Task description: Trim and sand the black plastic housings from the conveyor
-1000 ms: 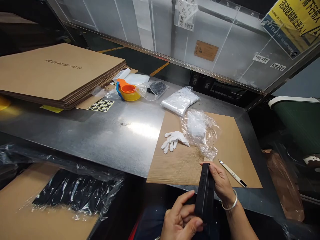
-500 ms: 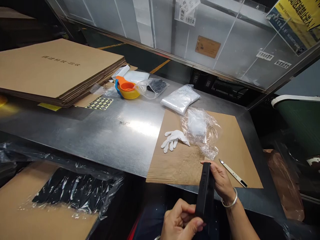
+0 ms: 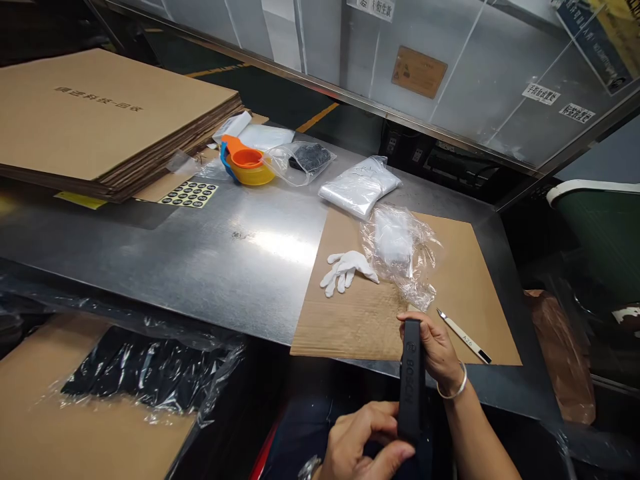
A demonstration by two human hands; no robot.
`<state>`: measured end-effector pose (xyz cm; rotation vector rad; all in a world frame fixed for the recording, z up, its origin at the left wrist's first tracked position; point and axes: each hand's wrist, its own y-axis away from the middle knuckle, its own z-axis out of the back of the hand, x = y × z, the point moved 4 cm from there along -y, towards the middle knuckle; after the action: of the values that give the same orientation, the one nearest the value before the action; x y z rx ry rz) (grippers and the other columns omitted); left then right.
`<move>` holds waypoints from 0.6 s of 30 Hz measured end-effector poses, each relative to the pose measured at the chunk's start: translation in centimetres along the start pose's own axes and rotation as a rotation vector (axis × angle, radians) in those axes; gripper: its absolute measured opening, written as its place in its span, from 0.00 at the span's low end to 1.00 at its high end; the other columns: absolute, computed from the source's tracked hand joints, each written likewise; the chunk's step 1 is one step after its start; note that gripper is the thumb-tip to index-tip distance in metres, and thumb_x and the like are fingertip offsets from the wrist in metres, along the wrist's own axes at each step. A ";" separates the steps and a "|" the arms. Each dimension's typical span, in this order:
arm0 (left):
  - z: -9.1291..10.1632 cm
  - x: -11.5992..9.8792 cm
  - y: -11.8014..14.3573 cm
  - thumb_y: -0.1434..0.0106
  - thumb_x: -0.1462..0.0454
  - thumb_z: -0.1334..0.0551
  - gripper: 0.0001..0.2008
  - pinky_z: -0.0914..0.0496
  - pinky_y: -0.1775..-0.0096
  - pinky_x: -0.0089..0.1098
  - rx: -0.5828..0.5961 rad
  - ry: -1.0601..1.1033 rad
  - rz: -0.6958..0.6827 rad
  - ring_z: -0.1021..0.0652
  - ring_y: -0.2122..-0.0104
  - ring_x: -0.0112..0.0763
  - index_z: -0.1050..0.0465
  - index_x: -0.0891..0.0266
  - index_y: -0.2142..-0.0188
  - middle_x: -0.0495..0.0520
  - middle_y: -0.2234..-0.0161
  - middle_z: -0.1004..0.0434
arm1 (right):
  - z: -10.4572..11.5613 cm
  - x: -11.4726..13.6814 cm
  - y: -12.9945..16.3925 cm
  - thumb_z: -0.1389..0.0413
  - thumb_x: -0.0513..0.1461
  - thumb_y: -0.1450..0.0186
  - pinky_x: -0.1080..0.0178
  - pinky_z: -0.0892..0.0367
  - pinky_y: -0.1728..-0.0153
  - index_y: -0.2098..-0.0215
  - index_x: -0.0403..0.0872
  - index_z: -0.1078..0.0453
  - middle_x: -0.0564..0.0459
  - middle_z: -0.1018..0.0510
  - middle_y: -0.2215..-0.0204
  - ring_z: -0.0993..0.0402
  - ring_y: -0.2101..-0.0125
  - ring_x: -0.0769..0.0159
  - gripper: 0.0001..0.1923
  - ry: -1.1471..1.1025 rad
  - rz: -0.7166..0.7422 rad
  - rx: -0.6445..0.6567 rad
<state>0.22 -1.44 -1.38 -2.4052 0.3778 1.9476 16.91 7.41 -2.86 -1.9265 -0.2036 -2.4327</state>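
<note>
Black case (image 3: 413, 377) upright, lower centre, past table edge (image 3: 280, 343); right hand (image 3: 434, 347) clamped on top, left hand (image 3: 363, 443) gripping bottom. Bare steel left.

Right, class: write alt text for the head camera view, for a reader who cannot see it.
Two bare hands hold a slim black case edge-up: the right hand at its top, the left hand at its bottom. Behind it, a metal table carries a cardboard sheet with a white glove, crumpled plastic and a craft knife.

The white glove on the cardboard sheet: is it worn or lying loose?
Lying loose. The white glove rests flat on the cardboard sheet, fingers spread, with no hand inside; both hands are bare, holding a black case.
</note>
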 end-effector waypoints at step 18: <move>-0.3 2.6 0.1 0.42 0.66 0.39 0.25 0.26 0.74 0.26 0.042 -0.041 -0.234 0.22 0.76 0.29 0.37 0.58 0.44 0.54 0.69 0.20 | -0.3 0.0 -0.7 0.53 0.50 0.35 0.65 0.36 0.67 0.60 0.47 0.26 0.52 0.24 0.68 0.31 0.68 0.65 0.20 0.056 -0.035 0.039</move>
<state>1.02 -2.08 -3.85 -2.2626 0.1276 1.8639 16.55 8.12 -2.95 -1.8515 -0.2835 -2.4816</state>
